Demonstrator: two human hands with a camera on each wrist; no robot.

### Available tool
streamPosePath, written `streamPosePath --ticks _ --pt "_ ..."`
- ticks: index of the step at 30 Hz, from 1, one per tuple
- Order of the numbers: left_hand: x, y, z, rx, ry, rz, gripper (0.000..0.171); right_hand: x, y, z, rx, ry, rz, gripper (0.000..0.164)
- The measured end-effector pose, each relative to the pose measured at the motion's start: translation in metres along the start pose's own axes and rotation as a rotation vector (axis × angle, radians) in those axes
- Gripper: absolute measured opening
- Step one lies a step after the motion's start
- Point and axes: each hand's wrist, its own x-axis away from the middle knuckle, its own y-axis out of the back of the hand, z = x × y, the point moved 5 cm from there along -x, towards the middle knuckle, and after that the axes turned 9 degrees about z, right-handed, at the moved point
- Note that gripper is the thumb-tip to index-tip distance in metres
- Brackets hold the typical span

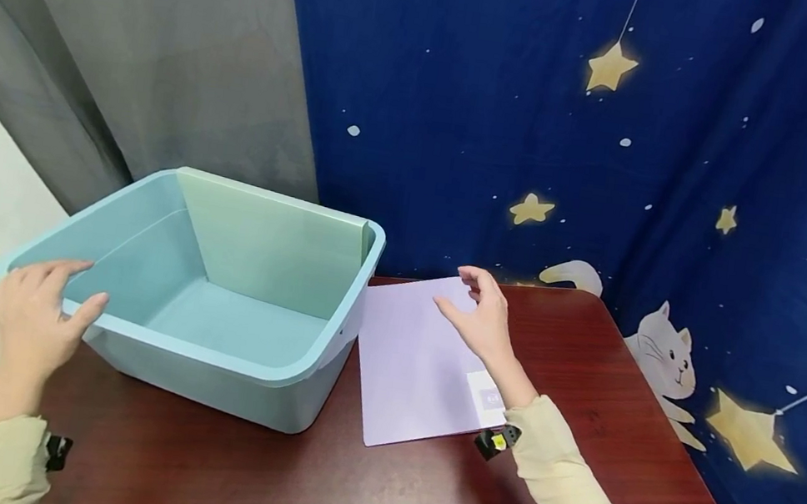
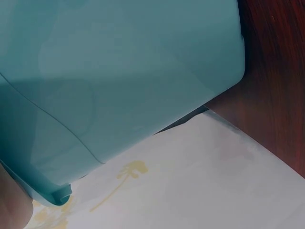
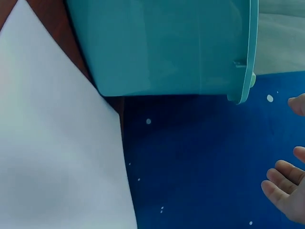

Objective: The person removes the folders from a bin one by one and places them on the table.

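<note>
A light-blue plastic tub (image 1: 198, 382) stands on the table at the left. Inside it, a pale green flat panel (image 1: 272, 244) leans upright along the back wall. My left hand (image 1: 37, 308) is at the tub's near left corner, fingers loosely bent over the rim and thumb spread apart; whether it bears on the rim I cannot tell. To the right of the tub lies a flat lilac board (image 1: 411, 371) with a white label (image 1: 485, 398) at its near right corner. Over this board hovers my right hand (image 1: 482, 316), its fingers and thumb apart, holding nothing.
The dark red wooden table (image 1: 389, 494) ends at a rounded far right corner. Behind it hang a grey curtain (image 1: 196, 33) and a blue curtain (image 1: 466, 108) with stars and a cat. A white cloth (image 2: 214, 181) with yellow prints hangs beside the left edge.
</note>
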Motion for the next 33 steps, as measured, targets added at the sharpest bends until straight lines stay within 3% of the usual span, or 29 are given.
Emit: streamPosePath --ticks 8,23,33 --pt "-0.004 0.0 -0.003 0.009 0.016 0.02 0.068 -0.021 -0.013 0.013 0.019 0.1 0.033 0.05" --pt "-0.008 0.0 -0.007 0.013 -0.002 0.047 0.064 -0.054 -0.034 0.031 -0.017 0.094 0.133 0.051" --pt "-0.003 0.001 -0.007 0.014 0.011 0.057 0.062 -0.071 -0.049 0.039 -0.069 0.109 0.145 0.049"
